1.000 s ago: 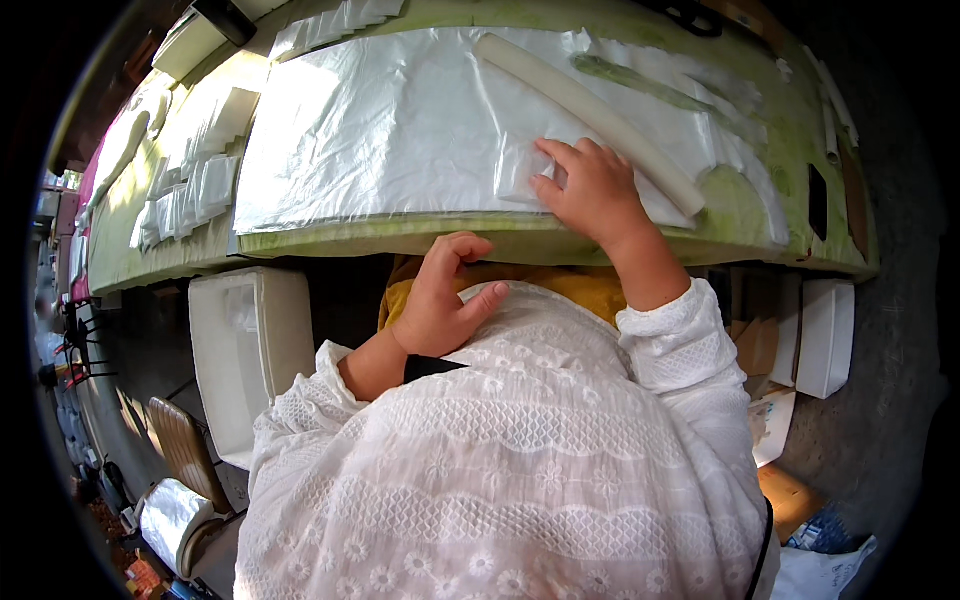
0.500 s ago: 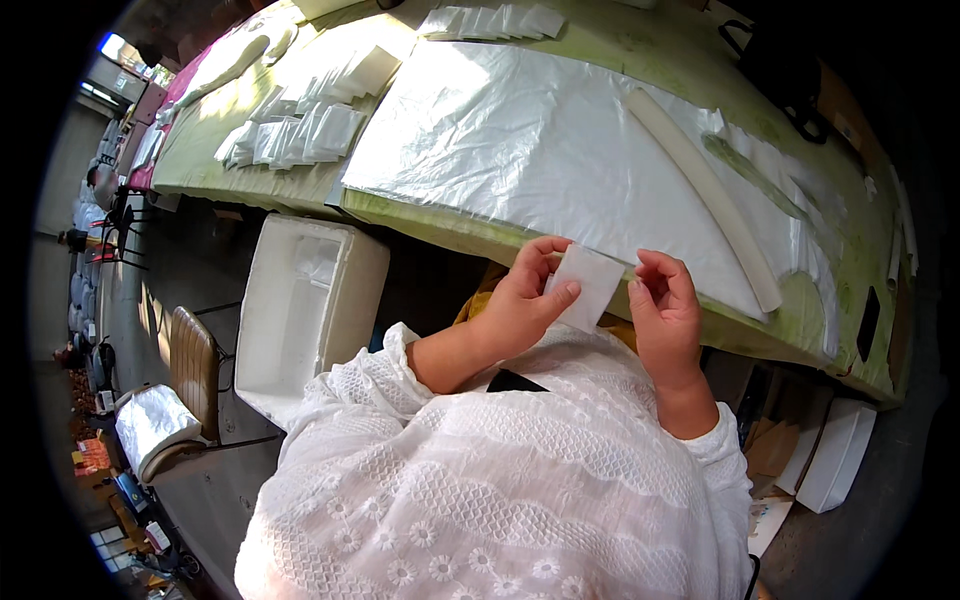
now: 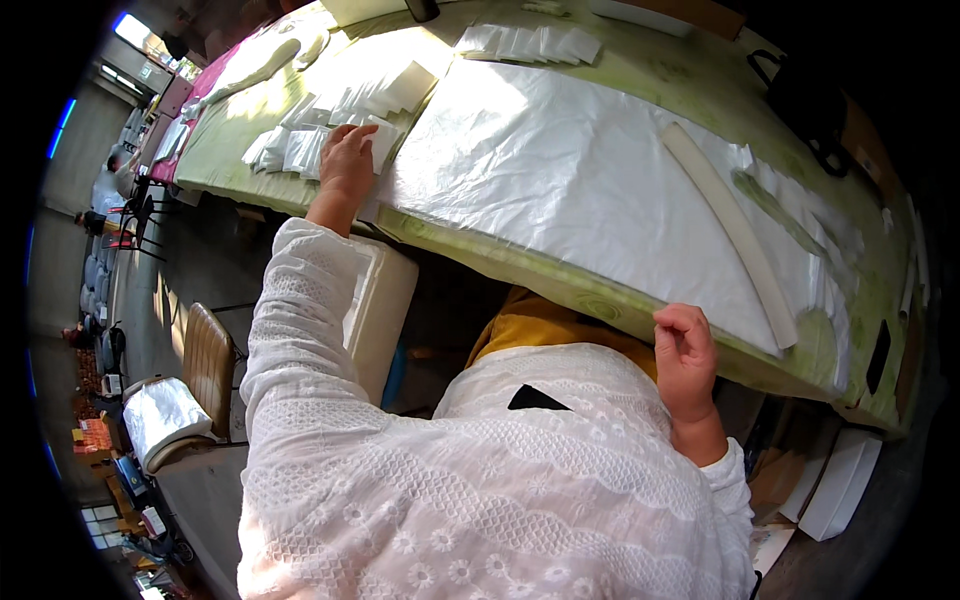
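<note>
Bare left hand (image 3: pixel 347 165) touching one flat white folded packet (image 3: pixel 385 143), bare right hand (image 3: pixel 686 360) apart

Two hands are showing. The left hand is reaching over the table's left part, its fingers bending partly closed at the packet; whether they are pinching it or only resting on it, I cannot tell. The right hand is hovering near the table's front edge, fingers curling loosely toward the thumb, with nothing visible in it.

The packet is lying at the right end of a front row of overlapping white packets (image 3: pixel 303 150). A second row of white packets (image 3: pixel 405 87) is lying just behind, and a third row of white packets (image 3: pixel 515 44) is lying along the far side: three rows, the pieces overlapping too closely for an exact count.

One large shiny white plastic sheet (image 3: pixel 530 160) is covering the middle of the green patterned tablecloth (image 3: pixel 590 295). One long cream bar (image 3: pixel 725 220) is lying slantwise on it, and crumpled translucent film (image 3: pixel 822 285) is spreading to the right.

Below the left forearm, one white foam box (image 3: pixel 390 310) is standing beside the table; farther left, one brown padded chair (image 3: pixel 207 355) is standing.
</note>
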`<state>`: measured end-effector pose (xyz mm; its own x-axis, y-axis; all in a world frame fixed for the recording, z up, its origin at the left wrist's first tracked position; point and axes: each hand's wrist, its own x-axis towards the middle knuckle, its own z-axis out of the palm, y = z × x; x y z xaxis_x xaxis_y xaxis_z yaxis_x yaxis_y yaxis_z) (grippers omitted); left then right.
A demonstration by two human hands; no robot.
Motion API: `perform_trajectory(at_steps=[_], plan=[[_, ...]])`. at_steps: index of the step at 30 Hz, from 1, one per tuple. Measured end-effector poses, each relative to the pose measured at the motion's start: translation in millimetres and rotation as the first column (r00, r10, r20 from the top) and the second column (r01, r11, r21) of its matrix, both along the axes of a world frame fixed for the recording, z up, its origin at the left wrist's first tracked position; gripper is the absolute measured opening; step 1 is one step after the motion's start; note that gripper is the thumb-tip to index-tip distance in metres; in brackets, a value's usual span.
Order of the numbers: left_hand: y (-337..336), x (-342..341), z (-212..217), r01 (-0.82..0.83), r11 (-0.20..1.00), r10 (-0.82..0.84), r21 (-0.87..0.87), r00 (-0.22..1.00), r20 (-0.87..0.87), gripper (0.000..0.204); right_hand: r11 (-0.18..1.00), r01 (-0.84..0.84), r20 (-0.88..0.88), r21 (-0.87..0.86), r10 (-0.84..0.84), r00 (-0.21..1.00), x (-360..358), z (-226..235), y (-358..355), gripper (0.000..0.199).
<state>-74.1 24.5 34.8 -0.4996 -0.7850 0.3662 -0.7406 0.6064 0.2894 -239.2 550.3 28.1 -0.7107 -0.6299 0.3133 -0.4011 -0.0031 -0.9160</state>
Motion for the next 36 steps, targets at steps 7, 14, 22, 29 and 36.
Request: perform_trajectory(at_steps=[7, 14, 22, 29, 36], plan=[[-12.3, 1.1, -25.2, 0.219, 0.951, -0.137, -0.216, 0.930, 0.342, 0.026, 0.921, 0.384, -0.703, 0.069, -0.228, 0.674, -55.4, 27.2, 28.9, 0.028], [-4.3, -12.4, -9.0, 0.279, 0.903, -0.195, -0.328, 0.944, 0.265, 0.029, 0.674, 0.513, -0.582, 0.531, -0.150, 0.799, -101.9, 43.1, 85.8, 0.055], [204.1, -112.9, 36.5, 0.808, 0.590, -0.796, -0.007, 0.580, -0.172, 0.040, 0.771, 0.341, -0.182, 0.537, -0.289, 0.940, -54.7, 37.7, 52.0, 0.066], [347.8, -167.2, 70.3, 0.994, 0.090, -0.943, 0.061, 0.105, -0.314, 0.042, 0.804, 0.471, -0.288, 0.364, -0.384, 0.878, -52.8, 12.0, 72.6, 0.060], [439.2, -249.8, 61.8, 0.838, 0.059, -0.983, 0.543, 0.143, -0.114, 0.043, 0.913, 0.323, -0.027, 0.248, -0.327, 0.945, -43.2, 22.3, 100.7, 0.016]])
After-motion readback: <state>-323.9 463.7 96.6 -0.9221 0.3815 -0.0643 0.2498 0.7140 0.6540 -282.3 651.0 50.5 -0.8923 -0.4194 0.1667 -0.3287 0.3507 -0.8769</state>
